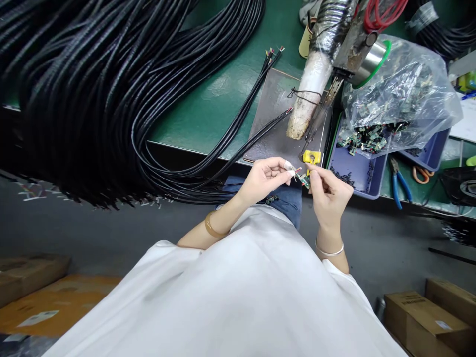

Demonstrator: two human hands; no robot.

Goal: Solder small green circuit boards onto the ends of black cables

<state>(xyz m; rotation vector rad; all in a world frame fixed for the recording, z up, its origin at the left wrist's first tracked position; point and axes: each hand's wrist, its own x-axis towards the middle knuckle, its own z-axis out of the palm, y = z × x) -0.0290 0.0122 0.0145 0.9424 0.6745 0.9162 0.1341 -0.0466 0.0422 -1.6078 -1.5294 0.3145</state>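
My left hand (266,177) is closed in a pinch on thin coloured wires (297,170), with white coverings on its fingertips. A small green circuit board (304,180) sits at these wires, between my two hands. My right hand (329,192) is also pinched, its fingertips right beside the board; what lies between them is too small to make out. Just beyond my fingers, a soldering iron (323,116) points downward on its mount, with its tip near a yellow block (311,157).
A large bundle of black cables (92,99) hangs over the green bench (208,89) at left. A wrapped duct (310,94) and a solder spool (375,62) stand ahead. At right are a purple tray (374,184), a plastic bag (401,94) of small boards, and blue-handled pliers (399,183).
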